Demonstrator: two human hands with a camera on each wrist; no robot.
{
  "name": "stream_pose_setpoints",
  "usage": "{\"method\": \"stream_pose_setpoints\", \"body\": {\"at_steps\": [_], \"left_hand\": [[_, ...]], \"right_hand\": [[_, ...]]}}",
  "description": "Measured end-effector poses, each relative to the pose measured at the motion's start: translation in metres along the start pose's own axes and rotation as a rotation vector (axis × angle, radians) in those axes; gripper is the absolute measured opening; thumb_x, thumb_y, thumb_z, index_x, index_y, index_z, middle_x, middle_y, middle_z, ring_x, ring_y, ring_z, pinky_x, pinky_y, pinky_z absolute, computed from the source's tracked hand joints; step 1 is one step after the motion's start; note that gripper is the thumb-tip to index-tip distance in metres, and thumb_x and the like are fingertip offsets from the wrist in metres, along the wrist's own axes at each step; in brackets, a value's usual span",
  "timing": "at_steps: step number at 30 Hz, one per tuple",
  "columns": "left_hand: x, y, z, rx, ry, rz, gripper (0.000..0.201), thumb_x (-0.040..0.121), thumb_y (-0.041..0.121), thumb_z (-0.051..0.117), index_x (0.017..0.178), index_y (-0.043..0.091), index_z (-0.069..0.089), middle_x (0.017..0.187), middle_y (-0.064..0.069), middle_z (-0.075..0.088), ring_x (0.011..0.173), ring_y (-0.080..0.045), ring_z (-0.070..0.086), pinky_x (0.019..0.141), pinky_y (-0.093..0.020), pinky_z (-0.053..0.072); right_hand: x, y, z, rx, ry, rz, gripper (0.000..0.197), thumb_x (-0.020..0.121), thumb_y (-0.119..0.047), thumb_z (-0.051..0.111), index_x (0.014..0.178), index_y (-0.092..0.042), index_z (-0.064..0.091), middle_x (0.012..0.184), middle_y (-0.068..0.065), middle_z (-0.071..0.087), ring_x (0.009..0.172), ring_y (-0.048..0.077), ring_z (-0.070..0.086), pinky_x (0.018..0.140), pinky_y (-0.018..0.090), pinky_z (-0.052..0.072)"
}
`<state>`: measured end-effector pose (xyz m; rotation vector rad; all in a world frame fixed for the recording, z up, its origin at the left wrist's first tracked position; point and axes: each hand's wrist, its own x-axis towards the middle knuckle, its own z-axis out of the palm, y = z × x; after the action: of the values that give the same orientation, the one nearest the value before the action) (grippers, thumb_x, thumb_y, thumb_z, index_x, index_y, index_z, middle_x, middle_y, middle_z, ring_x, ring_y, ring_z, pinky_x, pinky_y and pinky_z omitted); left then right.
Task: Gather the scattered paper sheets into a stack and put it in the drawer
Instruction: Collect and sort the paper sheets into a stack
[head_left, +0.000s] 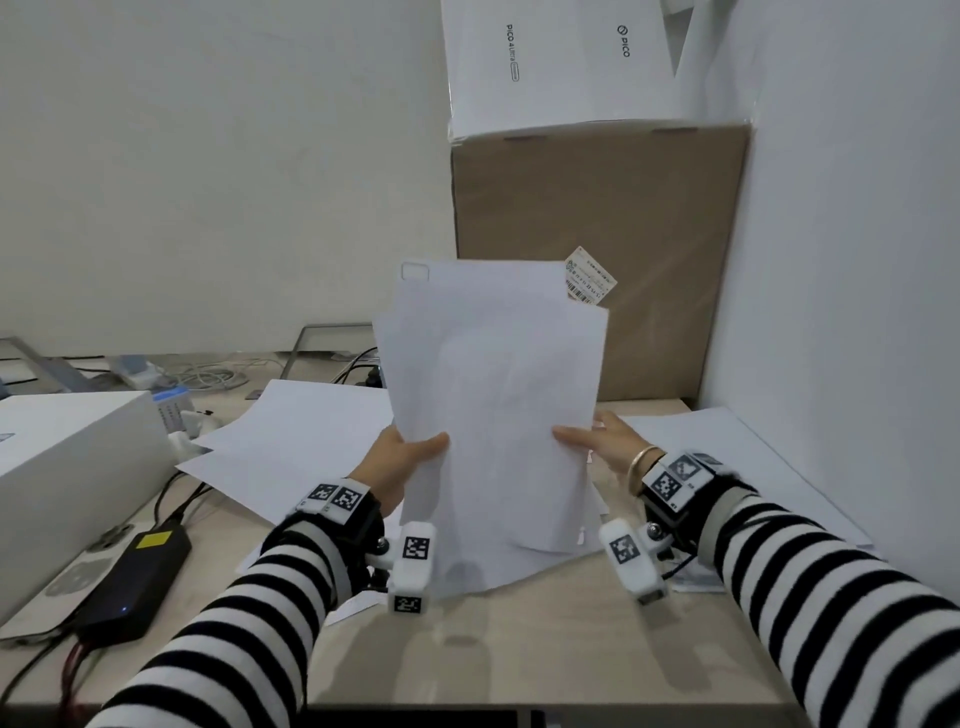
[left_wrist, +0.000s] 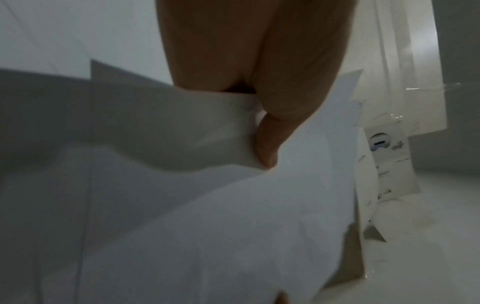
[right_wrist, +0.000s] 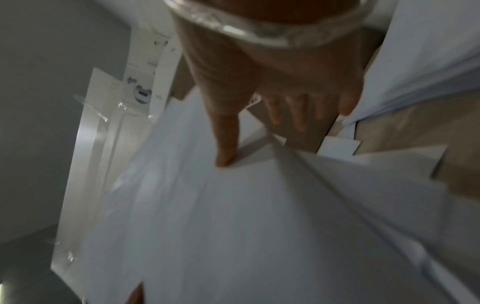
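Observation:
I hold a stack of white paper sheets (head_left: 493, 389) upright above the desk, its sheets uneven at the top and its lower edge near the desktop. My left hand (head_left: 400, 457) grips the stack's left edge, thumb on the front. My right hand (head_left: 602, 441) pinches the right edge, thumb in front and fingers behind. The left wrist view shows the thumb (left_wrist: 267, 144) pressed on the bent paper (left_wrist: 233, 216). In the right wrist view, my right thumb (right_wrist: 226, 144) lies on the sheets (right_wrist: 233, 216). More loose sheets lie on the desk at left (head_left: 291, 431) and right (head_left: 727, 457). No drawer is in view.
A brown cardboard box (head_left: 597, 234) stands behind the stack with a white PICO box (head_left: 561, 62) on top. A white box (head_left: 67, 457) and a black power adapter (head_left: 135, 582) with cables sit at left. A white wall (head_left: 857, 260) closes the right side.

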<state>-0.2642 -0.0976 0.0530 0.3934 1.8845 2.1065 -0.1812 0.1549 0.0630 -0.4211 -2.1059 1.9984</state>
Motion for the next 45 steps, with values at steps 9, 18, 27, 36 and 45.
{"method": "stream_pose_setpoints", "body": {"at_steps": [9,18,27,36,45], "left_hand": [[-0.01,0.051,0.007,-0.03,-0.075,0.159,0.036,0.082,0.006,0.07,0.117,0.005,0.063,0.114,-0.012,0.069,0.103,-0.027,0.067,0.082,-0.031,0.057],[-0.01,0.026,0.009,-0.032,0.023,0.067,0.061,0.068,0.034,0.078,0.119,0.004,0.063,0.111,-0.014,0.07,0.102,-0.031,0.068,0.094,-0.047,0.052],[-0.012,0.038,0.0,0.02,-0.173,0.082,0.059,0.077,0.035,0.073,0.13,0.019,0.055,0.124,-0.004,0.066,0.114,-0.025,0.063,0.097,-0.045,0.049],[-0.007,0.044,0.025,0.091,0.106,0.109,0.037,0.08,0.022,0.075,0.114,0.009,0.066,0.11,-0.01,0.071,0.101,-0.026,0.068,0.091,-0.041,0.054],[-0.011,-0.019,0.019,0.116,0.068,-0.124,0.053,0.073,0.025,0.081,0.119,0.007,0.061,0.116,-0.011,0.068,0.104,-0.027,0.066,0.093,-0.042,0.052]], "right_hand": [[-0.008,-0.06,-0.002,0.171,-0.097,-0.309,0.036,0.073,-0.016,0.075,0.106,-0.008,0.066,0.105,0.011,0.071,0.093,0.023,0.068,0.085,0.034,0.056],[-0.011,-0.025,0.02,0.214,-0.08,-0.229,0.019,0.081,-0.004,0.068,0.1,-0.009,0.068,0.101,0.011,0.072,0.096,0.03,0.067,0.083,0.037,0.056],[-0.015,-0.042,0.005,0.18,-0.169,-0.269,0.049,0.073,-0.016,0.079,0.117,-0.011,0.061,0.107,0.009,0.071,0.095,0.027,0.069,0.084,0.041,0.056],[-0.018,-0.038,0.022,0.12,-0.03,-0.232,0.028,0.081,-0.014,0.072,0.108,-0.009,0.067,0.104,0.008,0.071,0.094,0.023,0.069,0.088,0.038,0.054],[-0.01,0.019,0.014,-0.082,-0.07,0.037,0.035,0.08,-0.004,0.071,0.114,-0.003,0.062,0.116,0.018,0.065,0.103,0.034,0.063,0.095,0.048,0.049]]}}
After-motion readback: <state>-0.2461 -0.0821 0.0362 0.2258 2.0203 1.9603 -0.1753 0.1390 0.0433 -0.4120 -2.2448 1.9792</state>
